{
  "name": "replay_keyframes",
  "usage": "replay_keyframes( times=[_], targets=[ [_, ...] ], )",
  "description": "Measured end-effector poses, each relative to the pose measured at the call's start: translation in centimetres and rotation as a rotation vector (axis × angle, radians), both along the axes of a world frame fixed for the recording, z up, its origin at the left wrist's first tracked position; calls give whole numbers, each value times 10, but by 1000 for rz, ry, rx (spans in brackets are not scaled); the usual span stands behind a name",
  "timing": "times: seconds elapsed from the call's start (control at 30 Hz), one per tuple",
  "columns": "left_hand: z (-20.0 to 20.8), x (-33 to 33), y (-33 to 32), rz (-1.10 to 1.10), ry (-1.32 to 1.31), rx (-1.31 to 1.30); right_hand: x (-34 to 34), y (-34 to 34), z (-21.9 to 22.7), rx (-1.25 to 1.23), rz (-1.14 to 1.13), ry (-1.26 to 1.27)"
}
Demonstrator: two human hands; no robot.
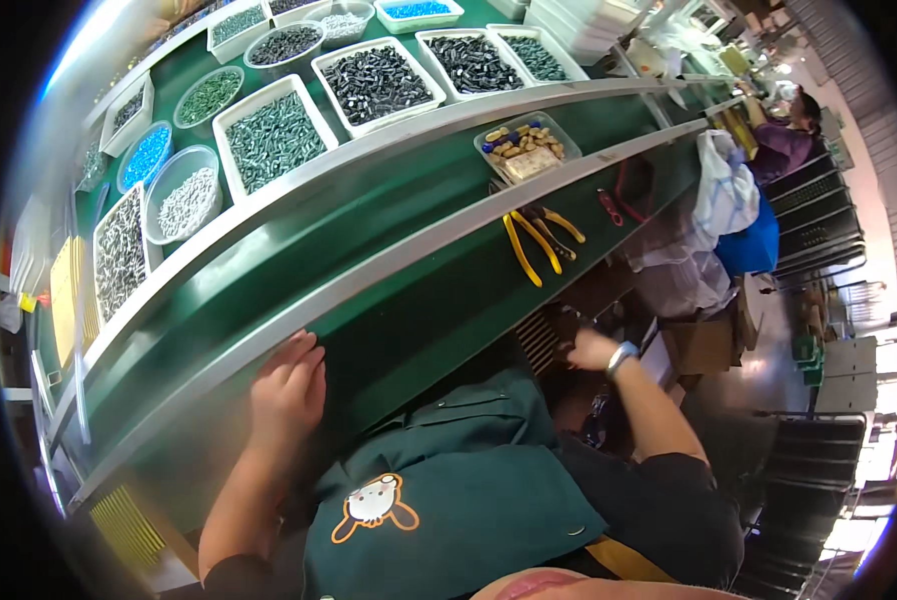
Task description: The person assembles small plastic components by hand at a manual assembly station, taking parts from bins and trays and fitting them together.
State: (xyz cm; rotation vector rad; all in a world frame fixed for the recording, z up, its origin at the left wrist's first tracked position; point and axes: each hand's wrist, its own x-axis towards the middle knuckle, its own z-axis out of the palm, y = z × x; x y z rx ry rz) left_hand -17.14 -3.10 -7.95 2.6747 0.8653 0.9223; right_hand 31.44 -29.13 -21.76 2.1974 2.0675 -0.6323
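Observation:
My left hand lies at the near side of the metal rail on the green bench, fingers loosely bent, nothing visible in it. Below the bench's right edge, my right hand reaches down beside a yellow slatted piece. Its fingers are curled and partly hidden; what they hold cannot be made out. On the bench ahead lie yellow-handled pliers and a second, dark-and-yellow hand tool. Beyond the rail stands a clear plastic tub of tan pieces with a pale block.
Along the back stand trays of small parts: dark green, black, blue and white. To the right are a pink-handled tool, plastic bags, a cardboard box and a co-worker in purple.

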Motion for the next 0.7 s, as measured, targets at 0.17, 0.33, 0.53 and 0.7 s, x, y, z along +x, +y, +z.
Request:
replay_keyframes(
  times=[0.17, 0.33, 0.53, 0.7],
  targets=[
    [15, -9, -12, -39, 65, -62, -66, 107, 240, 181, -406, 923],
    [33, -20, -44, -59, 176, -220, -11, 229, 240, 565, -317, 321],
    [-3, -47, -69, 68, -42, -144, 31, 315, 180, 390, -117, -335],
    [-8, -42, -66, 128, -77, -124, 52, 319, 169, 299, -75, -374]
  ],
)
